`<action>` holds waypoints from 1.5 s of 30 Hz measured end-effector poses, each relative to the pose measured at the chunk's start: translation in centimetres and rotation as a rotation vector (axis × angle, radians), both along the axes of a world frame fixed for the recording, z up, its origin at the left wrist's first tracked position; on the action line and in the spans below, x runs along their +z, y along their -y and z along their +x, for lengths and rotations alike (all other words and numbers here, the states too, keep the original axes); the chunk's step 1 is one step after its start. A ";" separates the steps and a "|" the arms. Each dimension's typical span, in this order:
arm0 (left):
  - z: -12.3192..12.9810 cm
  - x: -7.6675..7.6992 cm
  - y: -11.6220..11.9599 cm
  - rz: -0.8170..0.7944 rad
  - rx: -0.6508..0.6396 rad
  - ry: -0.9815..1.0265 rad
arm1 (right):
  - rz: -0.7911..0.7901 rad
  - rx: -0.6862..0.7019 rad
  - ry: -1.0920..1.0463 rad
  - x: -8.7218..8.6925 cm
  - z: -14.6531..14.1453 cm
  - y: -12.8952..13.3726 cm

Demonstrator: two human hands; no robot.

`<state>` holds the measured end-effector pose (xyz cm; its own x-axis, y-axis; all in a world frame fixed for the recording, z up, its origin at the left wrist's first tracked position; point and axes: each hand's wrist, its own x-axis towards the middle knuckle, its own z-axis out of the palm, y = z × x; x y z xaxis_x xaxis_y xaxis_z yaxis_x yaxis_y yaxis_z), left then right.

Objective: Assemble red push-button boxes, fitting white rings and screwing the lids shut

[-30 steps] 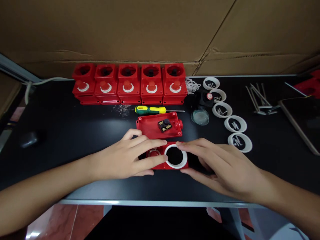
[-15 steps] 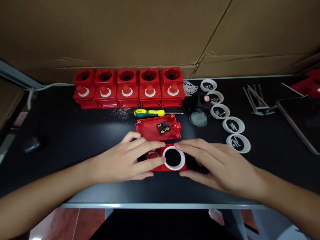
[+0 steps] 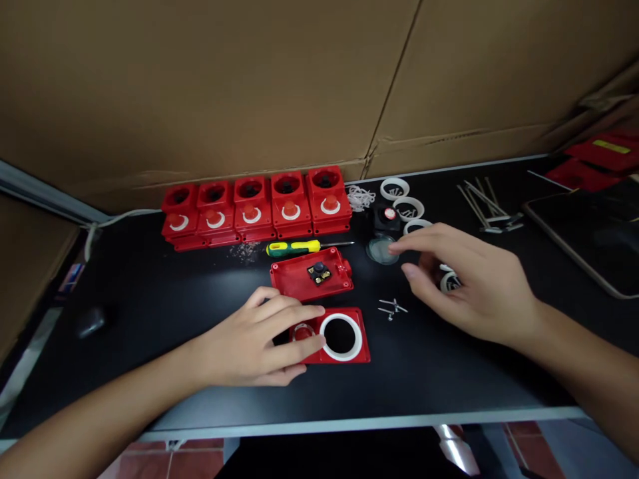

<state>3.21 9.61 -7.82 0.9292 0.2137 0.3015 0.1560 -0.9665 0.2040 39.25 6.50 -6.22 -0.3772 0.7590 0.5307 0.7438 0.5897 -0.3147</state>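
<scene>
My left hand (image 3: 259, 339) lies over the left part of a red plastic cover (image 3: 364, 352) and holds it against the table, fingers spread across it. Set in the cover is a white ring (image 3: 356, 339) around a dark round opening; two fingertips touch the ring's left edge. My right hand (image 3: 474, 286) is off the cover, thumb and forefinger apart. Its forefinger tip is at the right edge of some clear round discs (image 3: 380, 251). Between the hands lie several small screws (image 3: 393, 309). Behind the cover is an open red housing (image 3: 289, 276) with a black switch part (image 3: 318, 271) inside.
A yellow and green screwdriver (image 3: 293, 248) lies behind the housing. At the back stands a row of red assembled units (image 3: 249, 226). White rings holding screws (image 3: 394, 189), a black part (image 3: 387, 216), long bolts (image 3: 482, 203) and a dark tablet-like slab (image 3: 584, 226) are to the right.
My right hand has let go of the cover and moved up and right to the clear discs, uncovering the screws on the table. My left hand stays on the cover. The view has shifted.
</scene>
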 end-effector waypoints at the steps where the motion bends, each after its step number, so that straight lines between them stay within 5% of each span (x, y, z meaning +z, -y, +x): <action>1: 0.0 0.0 0.1 0.013 0.010 0.006 | 0.006 -0.006 -0.012 0.0 0.2 -0.2; 10: 0.0 -0.3 0.7 0.075 0.112 0.054 | 0.036 -0.076 -0.106 -0.4 1.4 -2.1; 16: 0.2 -0.4 0.2 -0.030 0.121 0.081 | -0.063 -0.196 -0.145 0.1 2.4 -2.7; 24: 0.1 -0.6 0.1 -0.006 0.136 0.074 | -0.030 -0.212 -0.156 0.7 2.8 -2.8; 35: 0.0 -1.0 -0.4 -0.166 0.138 0.042 | -0.002 -0.389 -0.170 2.3 5.5 -3.1; 45: 0.1 -0.9 -0.1 -0.159 0.077 0.045 | -0.027 -0.172 -0.093 -1.2 4.6 -4.9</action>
